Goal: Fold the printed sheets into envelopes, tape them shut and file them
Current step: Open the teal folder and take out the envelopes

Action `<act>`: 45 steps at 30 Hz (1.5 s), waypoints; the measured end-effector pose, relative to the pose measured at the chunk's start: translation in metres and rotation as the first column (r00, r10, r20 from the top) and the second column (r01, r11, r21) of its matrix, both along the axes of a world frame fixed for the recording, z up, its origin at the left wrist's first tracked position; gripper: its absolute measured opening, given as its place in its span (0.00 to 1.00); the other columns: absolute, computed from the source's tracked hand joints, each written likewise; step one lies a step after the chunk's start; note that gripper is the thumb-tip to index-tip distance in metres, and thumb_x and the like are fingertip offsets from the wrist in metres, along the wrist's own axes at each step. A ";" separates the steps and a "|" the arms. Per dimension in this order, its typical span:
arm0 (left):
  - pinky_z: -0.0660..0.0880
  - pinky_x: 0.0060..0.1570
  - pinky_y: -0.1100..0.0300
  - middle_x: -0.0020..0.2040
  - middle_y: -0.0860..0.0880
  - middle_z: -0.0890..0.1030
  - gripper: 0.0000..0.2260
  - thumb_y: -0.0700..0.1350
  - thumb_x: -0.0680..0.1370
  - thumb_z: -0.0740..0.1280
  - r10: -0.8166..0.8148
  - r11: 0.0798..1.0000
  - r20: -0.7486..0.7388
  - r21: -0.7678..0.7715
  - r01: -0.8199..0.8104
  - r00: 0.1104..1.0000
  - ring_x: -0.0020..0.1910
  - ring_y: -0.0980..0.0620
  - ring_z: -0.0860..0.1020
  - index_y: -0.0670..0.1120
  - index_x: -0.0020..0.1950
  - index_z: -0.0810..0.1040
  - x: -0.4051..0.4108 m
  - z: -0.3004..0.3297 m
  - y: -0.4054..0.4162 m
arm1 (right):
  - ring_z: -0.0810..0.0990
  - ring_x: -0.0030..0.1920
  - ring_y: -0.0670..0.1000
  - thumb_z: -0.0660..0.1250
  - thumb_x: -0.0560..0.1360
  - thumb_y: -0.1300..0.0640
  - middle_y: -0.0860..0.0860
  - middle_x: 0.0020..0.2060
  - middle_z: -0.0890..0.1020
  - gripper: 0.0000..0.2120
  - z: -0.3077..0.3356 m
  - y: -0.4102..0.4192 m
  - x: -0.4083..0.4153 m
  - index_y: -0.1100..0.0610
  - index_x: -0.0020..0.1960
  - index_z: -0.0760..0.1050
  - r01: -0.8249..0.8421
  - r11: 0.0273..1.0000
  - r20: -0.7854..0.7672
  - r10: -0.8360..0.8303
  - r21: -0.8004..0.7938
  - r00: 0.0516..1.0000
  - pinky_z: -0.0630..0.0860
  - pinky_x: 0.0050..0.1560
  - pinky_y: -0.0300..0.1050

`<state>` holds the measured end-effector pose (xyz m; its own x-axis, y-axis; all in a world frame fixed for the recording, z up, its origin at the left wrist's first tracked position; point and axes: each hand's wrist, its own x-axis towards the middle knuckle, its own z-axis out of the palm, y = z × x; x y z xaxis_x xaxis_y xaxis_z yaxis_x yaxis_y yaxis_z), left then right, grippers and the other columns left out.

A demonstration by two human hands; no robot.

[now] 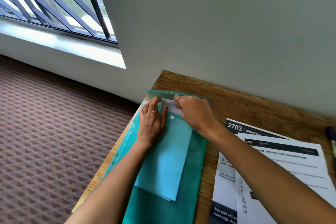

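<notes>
Teal plastic folder [192, 165] lies flat on the wooden desk [236, 100], with folded sheets [163, 165] showing pale through it. At its far end, beside the white snap button [172, 117], both hands meet at the opening. The left hand [152, 122] presses flat on the folder, fingers nearly straight, fingertips at the raised flap [163, 94]. The right hand [194, 112], just right of it, curls its fingers and pinches the white edge of the sheets under the flap. Right of that forearm lie printed sheets [283, 167], overlapping.
</notes>
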<state>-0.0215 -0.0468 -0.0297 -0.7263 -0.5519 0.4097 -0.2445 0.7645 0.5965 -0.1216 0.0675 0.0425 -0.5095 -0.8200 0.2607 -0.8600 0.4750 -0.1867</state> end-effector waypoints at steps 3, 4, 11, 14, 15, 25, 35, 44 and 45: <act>0.63 0.66 0.48 0.66 0.44 0.72 0.22 0.53 0.79 0.52 0.006 0.999 0.008 0.044 -0.007 1.000 0.62 0.49 0.67 0.44 0.70 0.65 -0.001 0.002 0.000 | 0.83 0.35 0.54 0.66 0.73 0.64 0.52 0.38 0.83 0.14 0.002 0.006 0.000 0.56 0.58 0.78 -0.065 0.997 -0.109 0.059 -0.051 0.992 0.76 0.29 0.45; 0.62 0.66 0.50 0.68 0.44 0.71 0.24 0.53 0.79 0.51 0.013 0.999 0.012 0.042 -0.014 1.000 0.63 0.50 0.66 0.44 0.72 0.64 -0.001 0.003 -0.001 | 0.81 0.31 0.54 0.69 0.70 0.66 0.51 0.35 0.82 0.15 0.004 0.008 0.001 0.56 0.55 0.80 -0.091 0.994 -0.156 0.079 -0.068 0.985 0.74 0.25 0.43; 0.66 0.60 0.47 0.73 0.46 0.62 0.24 0.53 0.79 0.50 0.083 0.995 -0.010 0.056 -0.082 0.996 0.63 0.46 0.68 0.50 0.75 0.57 -0.004 0.007 -0.003 | 0.81 0.30 0.55 0.69 0.69 0.67 0.51 0.34 0.82 0.13 0.043 0.015 -0.018 0.53 0.50 0.80 -0.124 0.990 -0.210 0.109 -0.062 0.972 0.70 0.24 0.40; 0.66 0.59 0.48 0.75 0.48 0.60 0.25 0.54 0.79 0.48 0.102 0.993 0.020 0.062 -0.103 0.995 0.63 0.45 0.68 0.52 0.76 0.56 -0.003 0.005 -0.004 | 0.82 0.37 0.54 0.65 0.75 0.62 0.50 0.41 0.84 0.10 0.064 0.019 -0.033 0.51 0.53 0.79 -0.065 0.994 -0.162 0.050 -0.087 0.985 0.71 0.31 0.41; 0.67 0.59 0.48 0.76 0.49 0.59 0.25 0.55 0.79 0.48 0.104 0.993 0.046 0.050 -0.106 0.994 0.63 0.44 0.69 0.52 0.76 0.56 -0.003 0.005 -0.004 | 0.82 0.40 0.55 0.63 0.77 0.60 0.50 0.43 0.84 0.10 0.070 0.021 -0.037 0.51 0.54 0.78 -0.046 0.995 -0.158 0.032 -0.084 0.987 0.70 0.32 0.41; 0.62 0.65 0.44 0.77 0.53 0.54 0.26 0.60 0.77 0.44 0.060 0.996 0.262 -0.081 -0.040 0.963 0.71 0.46 0.64 0.58 0.75 0.56 -0.002 0.004 0.000 | 0.80 0.54 0.57 0.58 0.80 0.53 0.52 0.55 0.82 0.13 0.110 0.038 -0.074 0.50 0.62 0.76 0.079 0.974 -0.100 -0.102 -0.211 0.990 0.75 0.48 0.48; 0.68 0.59 0.48 0.77 0.52 0.56 0.26 0.58 0.78 0.48 0.063 0.991 0.217 -0.133 -0.034 0.974 0.62 0.43 0.73 0.57 0.76 0.49 -0.001 0.001 0.001 | 0.80 0.46 0.54 0.59 0.78 0.55 0.51 0.42 0.82 0.08 0.163 0.064 -0.103 0.53 0.52 0.77 0.151 0.858 0.072 -0.133 -0.491 0.988 0.75 0.48 0.49; 0.64 0.60 0.47 0.62 0.46 0.67 0.22 0.56 0.80 0.50 0.093 0.989 0.131 0.101 -0.106 0.987 0.55 0.50 0.63 0.45 0.55 0.79 0.002 0.013 -0.002 | 0.71 0.30 0.44 0.61 0.79 0.60 0.53 0.33 0.70 0.09 0.145 0.072 -0.116 0.58 0.39 0.71 0.157 0.913 0.459 0.036 -0.376 0.888 0.72 0.25 0.37; 0.63 0.59 0.49 0.62 0.47 0.68 0.20 0.53 0.80 0.54 0.088 0.984 0.119 0.144 -0.105 0.989 0.54 0.51 0.62 0.44 0.50 0.81 0.002 0.012 -0.005 | 0.72 0.32 0.46 0.61 0.79 0.60 0.55 0.35 0.71 0.09 0.139 0.071 -0.117 0.63 0.42 0.72 0.145 0.937 0.506 0.039 -0.319 0.862 0.72 0.25 0.37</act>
<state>-0.0192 -0.0514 -0.0173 -0.7035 -0.6702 0.2365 -0.3844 0.6386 0.6666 -0.2389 0.1388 0.1812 -0.6847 -0.6972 0.2124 -0.5812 0.3465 -0.7363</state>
